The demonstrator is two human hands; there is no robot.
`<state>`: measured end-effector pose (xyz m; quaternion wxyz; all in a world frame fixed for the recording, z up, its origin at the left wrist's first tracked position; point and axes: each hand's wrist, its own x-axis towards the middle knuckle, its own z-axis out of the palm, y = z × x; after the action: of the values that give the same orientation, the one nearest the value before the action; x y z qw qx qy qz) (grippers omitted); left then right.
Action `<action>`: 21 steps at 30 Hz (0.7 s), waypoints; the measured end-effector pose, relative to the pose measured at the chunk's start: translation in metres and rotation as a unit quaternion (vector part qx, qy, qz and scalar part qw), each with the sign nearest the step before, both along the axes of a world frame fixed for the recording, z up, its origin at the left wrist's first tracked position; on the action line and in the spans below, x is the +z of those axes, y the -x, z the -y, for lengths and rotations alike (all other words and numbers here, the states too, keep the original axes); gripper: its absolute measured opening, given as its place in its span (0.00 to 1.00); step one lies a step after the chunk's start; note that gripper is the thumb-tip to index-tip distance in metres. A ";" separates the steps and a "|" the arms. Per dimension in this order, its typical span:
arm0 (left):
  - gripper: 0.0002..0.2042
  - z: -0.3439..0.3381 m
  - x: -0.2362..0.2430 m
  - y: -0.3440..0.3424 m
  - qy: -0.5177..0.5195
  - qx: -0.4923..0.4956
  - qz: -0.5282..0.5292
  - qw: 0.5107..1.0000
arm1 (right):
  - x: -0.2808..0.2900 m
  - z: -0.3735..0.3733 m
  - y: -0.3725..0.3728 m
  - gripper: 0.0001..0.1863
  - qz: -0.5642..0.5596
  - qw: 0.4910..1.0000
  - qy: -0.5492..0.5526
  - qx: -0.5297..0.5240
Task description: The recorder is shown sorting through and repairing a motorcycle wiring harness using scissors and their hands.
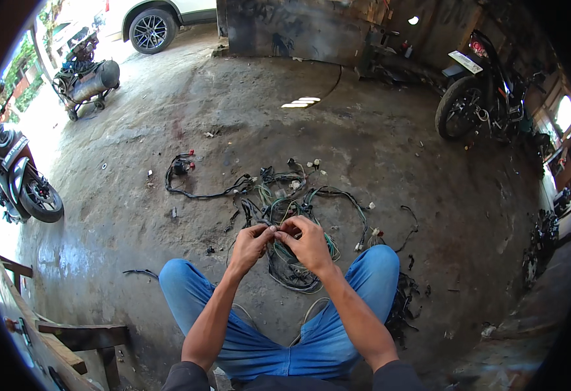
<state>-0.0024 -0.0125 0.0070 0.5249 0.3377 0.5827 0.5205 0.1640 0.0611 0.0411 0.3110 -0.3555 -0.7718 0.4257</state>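
A vehicle wiring harness lies spread over the concrete in front of me, with black-wrapped branches, loose green and pale wires and several white plugs. Above its near part, my left hand and my right hand meet, thumbs and fingertips pinched together. Both seem to hold a wire of the harness, though the fingers cover most of the gripped spot. Off to the left, one black branch ends in a dark connector block with red-tipped ends beside it. A coiled loop of the harness hangs or lies below my hands, between my knees.
Black scraps of stripped wrapping lie beside my right knee, and a short dark strip left of my left knee. A wooden bench stands at lower left. Motorcycles, a compressor and a car wheel are farther off.
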 end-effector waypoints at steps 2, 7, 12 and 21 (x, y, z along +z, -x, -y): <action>0.15 0.000 0.000 0.000 0.010 -0.010 -0.001 1.000 | -0.004 -0.005 -0.001 0.12 -0.004 1.000 0.002 0.001; 0.16 0.000 -0.003 -0.002 0.004 -0.016 0.007 1.000 | -0.001 -0.010 -0.002 0.12 0.048 0.999 -0.001 0.011; 0.15 -0.003 0.011 -0.008 -0.030 -0.013 0.047 0.998 | -0.006 -0.011 -0.007 0.11 -0.038 0.987 0.152 -0.038; 0.12 -0.006 0.008 -0.001 -0.074 0.032 0.182 0.980 | -0.010 0.062 -0.029 0.10 -0.054 0.985 -0.023 -0.164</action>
<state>-0.0012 -0.0069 0.0151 0.5786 0.2564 0.4478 0.6316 0.1930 -0.0013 0.0312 0.4256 -0.4467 -0.6947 0.3696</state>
